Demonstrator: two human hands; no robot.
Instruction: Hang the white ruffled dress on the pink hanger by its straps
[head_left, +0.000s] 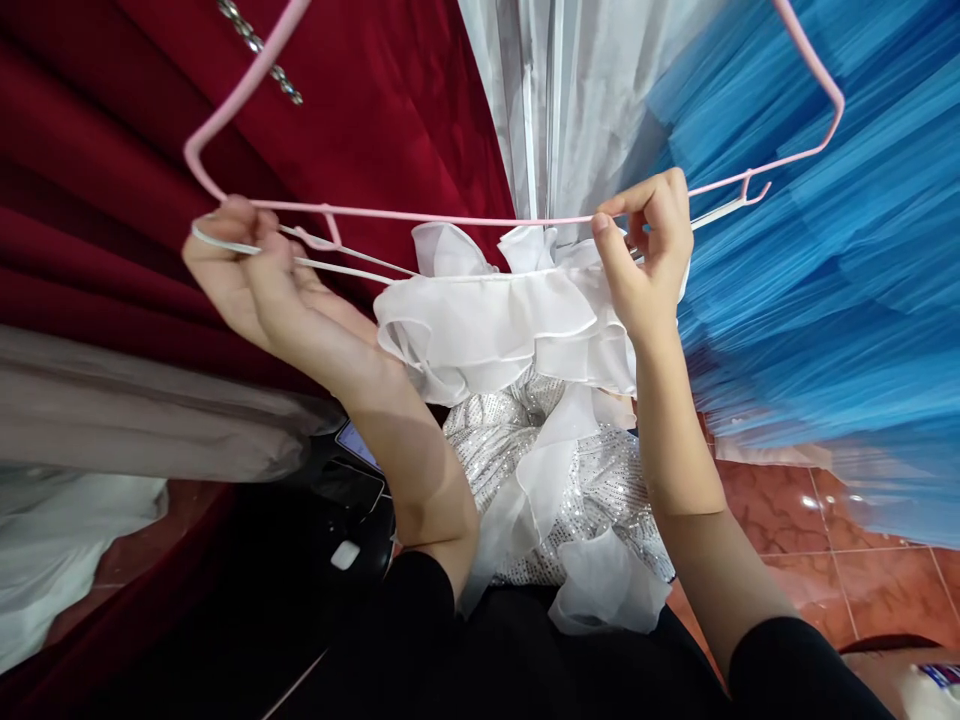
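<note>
A pink clothes hanger spans the view, its thin bottom bar nearly level. My left hand is closed at the bar's left end, with a white strap looped around its fingers. On the right, my right hand pinches the same bar between thumb and fingers. Below hangs a dress with a white ruffled top and a silver sequined body, gathered over my lap. Another white strap runs to the small hook at the hanger's right. The left small hook carries no visible strap.
A dark red gown hangs behind on the left, with a blue tulle dress on the right and pale fabric between. A phone and a small white object lie at lower left. Red tiles cover the floor.
</note>
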